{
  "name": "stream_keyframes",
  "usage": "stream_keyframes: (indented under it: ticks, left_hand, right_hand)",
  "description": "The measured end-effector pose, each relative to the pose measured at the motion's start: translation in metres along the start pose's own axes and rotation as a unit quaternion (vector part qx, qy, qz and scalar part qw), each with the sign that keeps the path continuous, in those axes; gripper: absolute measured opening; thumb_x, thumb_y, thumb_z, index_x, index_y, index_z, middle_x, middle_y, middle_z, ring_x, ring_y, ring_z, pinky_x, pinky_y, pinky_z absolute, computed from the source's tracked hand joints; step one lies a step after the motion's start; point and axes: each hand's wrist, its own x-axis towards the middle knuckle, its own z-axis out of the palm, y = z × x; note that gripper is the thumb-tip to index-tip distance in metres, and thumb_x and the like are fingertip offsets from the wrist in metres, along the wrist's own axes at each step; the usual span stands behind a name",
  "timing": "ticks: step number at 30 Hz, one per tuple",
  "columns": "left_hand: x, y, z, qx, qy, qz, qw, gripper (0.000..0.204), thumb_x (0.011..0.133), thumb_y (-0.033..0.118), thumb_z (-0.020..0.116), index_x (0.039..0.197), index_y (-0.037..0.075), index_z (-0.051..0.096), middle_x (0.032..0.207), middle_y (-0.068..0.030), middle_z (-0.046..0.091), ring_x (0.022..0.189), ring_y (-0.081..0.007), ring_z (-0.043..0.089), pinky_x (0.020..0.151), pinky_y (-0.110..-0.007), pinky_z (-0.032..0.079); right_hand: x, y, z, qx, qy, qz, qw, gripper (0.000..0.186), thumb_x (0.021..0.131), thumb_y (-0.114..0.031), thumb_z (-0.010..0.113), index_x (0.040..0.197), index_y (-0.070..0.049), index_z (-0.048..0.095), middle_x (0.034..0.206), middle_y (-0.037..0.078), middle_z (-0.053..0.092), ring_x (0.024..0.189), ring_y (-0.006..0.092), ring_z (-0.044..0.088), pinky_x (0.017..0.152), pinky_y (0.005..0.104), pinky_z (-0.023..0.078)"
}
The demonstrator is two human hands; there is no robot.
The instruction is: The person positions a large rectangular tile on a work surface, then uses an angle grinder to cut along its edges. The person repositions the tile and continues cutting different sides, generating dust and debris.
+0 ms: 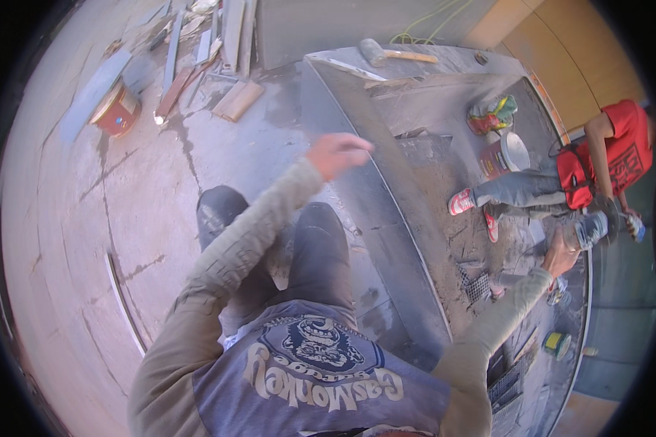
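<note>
Some right-hand fingers (559,249) around possible tool (590,229)

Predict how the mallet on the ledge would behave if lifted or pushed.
The mallet would probably feel head-heavy: thick head, slim handle. The handle looks wooden, so likely stiff. Its rounded head might rock when pushed.
</note>
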Motion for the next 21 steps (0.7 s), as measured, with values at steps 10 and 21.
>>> stream_keyframes:
  ticks: [10,21]
  left_hand:
    - [0.001,0.075,0.161,-0.495,-0.043,0.035,0.867,0.050,0.094,0.026,0.079,0.133,0.002,0.060,0.125,-0.0107,0.069,0.114,-0.0198,0.067,0.096,-0.034,0.054]
    - [0.030,-0.028,0.021,-0.674,0.219,-0.106,0.698,0.027,0.085,0.015,0.079,0.105,0.010,0.062,0.090,-0.0067,0.066,0.078,-0.0237,0.070,0.073,-0.043,0.061]
  right_hand:
    - [-0.140,-0.251,0.031,-0.180,-0.302,-0.276,0.894,0.053,0.070,-0.040,0.086,0.104,-0.010,0.059,0.094,0.018,0.073,0.090,0.0411,0.071,0.077,0.0542,0.054]
    - [-0.231,-0.312,0.068,0.005,-0.519,-0.346,0.782,0.080,0.081,-0.031,0.081,0.149,-0.010,0.044,0.103,0.018,0.073,0.095,0.0402,0.069,0.085,0.0497,0.054]
